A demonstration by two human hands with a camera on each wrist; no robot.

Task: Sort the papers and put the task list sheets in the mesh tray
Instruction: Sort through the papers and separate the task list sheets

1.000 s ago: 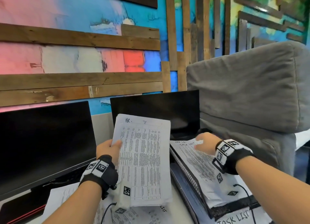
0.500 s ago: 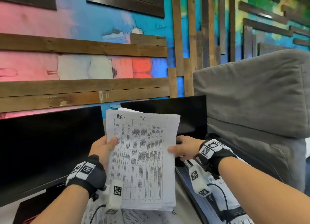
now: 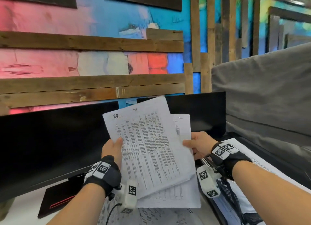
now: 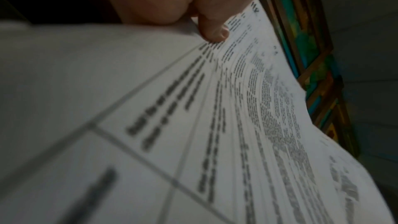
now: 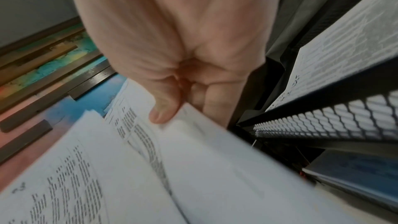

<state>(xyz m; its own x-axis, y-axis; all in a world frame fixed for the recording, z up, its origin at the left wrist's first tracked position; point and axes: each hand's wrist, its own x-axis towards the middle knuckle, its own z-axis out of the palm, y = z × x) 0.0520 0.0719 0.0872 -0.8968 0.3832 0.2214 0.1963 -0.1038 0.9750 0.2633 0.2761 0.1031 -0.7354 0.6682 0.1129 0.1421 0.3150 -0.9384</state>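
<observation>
A stack of printed sheets point(image 3: 151, 150) is held up in front of me; its top sheet carries a handwritten "HR" and a table of small text. My left hand point(image 3: 113, 148) pinches the stack's left edge, thumb on top point(image 4: 215, 31). My right hand point(image 3: 196, 144) pinches the right edge of the sheets behind the top one point(image 3: 183, 128), thumb on the front point(image 5: 163, 113). The back sheets are fanned out to the right. The black mesh tray point(image 5: 323, 122) stands just right of the right hand and holds printed sheets point(image 3: 262, 159).
Two dark monitors point(image 3: 50, 140) stand behind the papers against a painted wall with wooden slats. A grey cushion point(image 3: 269, 93) rises at the right. More printed sheets point(image 3: 156, 216) lie on the desk below the hands. A black and red object point(image 3: 57, 199) lies at lower left.
My right hand left the sheets in the tray, came to the stack's right edge and took hold. The top sheet has tilted left and the sheets behind it have fanned out right.
</observation>
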